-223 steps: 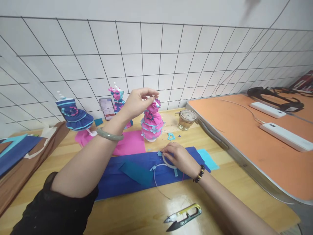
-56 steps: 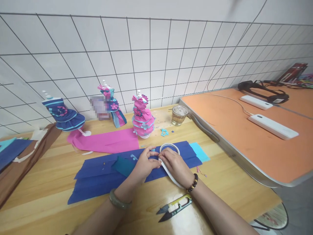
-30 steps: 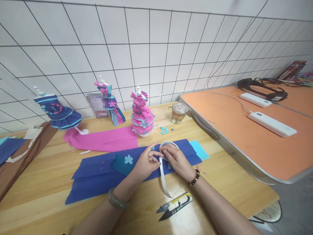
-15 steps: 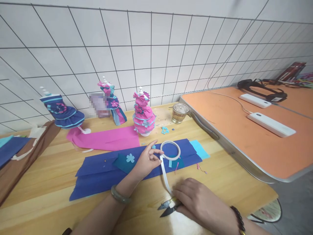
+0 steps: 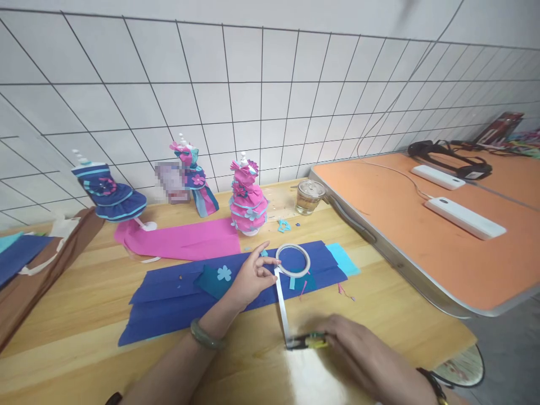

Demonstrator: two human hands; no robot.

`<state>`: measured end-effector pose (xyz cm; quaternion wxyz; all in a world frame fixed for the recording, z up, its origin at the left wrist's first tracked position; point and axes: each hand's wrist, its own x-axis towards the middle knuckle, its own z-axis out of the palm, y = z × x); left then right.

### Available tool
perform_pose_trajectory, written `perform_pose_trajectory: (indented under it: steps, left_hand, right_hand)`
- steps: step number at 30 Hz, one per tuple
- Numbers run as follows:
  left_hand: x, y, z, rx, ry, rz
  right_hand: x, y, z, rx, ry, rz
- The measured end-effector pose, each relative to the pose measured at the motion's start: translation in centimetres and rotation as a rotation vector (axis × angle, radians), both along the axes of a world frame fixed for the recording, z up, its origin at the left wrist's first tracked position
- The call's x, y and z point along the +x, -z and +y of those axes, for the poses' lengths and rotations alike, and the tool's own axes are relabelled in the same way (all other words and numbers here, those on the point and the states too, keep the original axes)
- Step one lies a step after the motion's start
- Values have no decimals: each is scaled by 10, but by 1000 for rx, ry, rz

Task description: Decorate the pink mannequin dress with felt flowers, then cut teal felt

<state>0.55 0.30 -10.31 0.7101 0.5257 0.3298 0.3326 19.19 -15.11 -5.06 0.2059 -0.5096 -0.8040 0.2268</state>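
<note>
- Just below the middle of the view, the left hand (image 5: pixel 253 278) holds the upper end of a white tape strip (image 5: pixel 282 306) at its thumb and fingertips; one finger points up, clear of it. Clock directions below start from this hand.
- Between seven and eight o'clock, its forearm slants in, a green bangle (image 5: pixel 206 337) on the wrist.
- At four o'clock, the right hand (image 5: pixel 354 343) is wrapped around a pair of small scissors (image 5: pixel 314 340), palm down and low over the wooden table (image 5: pixel 248 365), its forearm slanting in from the same side. The scissors reach the strip's lower end; motion blur hides whether the blades are closed.
- Between two and three o'clock, the tape roll (image 5: pixel 296 274) lies flat on blue cloth (image 5: pixel 169 309), just beside the left fingertips, which hide whether strip and roll are joined.
- At nine o'clock, a pale blue flower (image 5: pixel 224 273) lies on a teal scrap (image 5: pixel 211 288).
- At twelve o'clock, a pink dress (image 5: pixel 248 197) stands upright on its form.
- Between one and two o'clock, a glass (image 5: pixel 310 198) holds liquid.
</note>
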Motion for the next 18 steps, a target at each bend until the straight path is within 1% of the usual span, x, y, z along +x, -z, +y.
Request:
perform_pose_trajectory:
  steps: [2,3,4,7,10,13,18]
  left_hand:
    - [0,0,0,4,3,-2]
    - [0,0,0,5,6,-4]
    - [0,0,0,6,8,-6]
    - [0,1,0,2,8,-18]
    - [0,2,0,4,13,-37]
    - [0,2,0,2,13,-36]
    - [-1,2,0,-2,-1,-40]
  right_hand:
    - [4,-5,15,-116,187,74]
    - [5,-6,24,-173,258,89]
    - [7,-7,34,-216,297,95]
    - [11,-6,63,-273,311,30]
    - [12,-4,84,-304,280,-80]
    - [11,-2,96,-312,247,-157]
    - [11,-1,104,-340,207,-203]
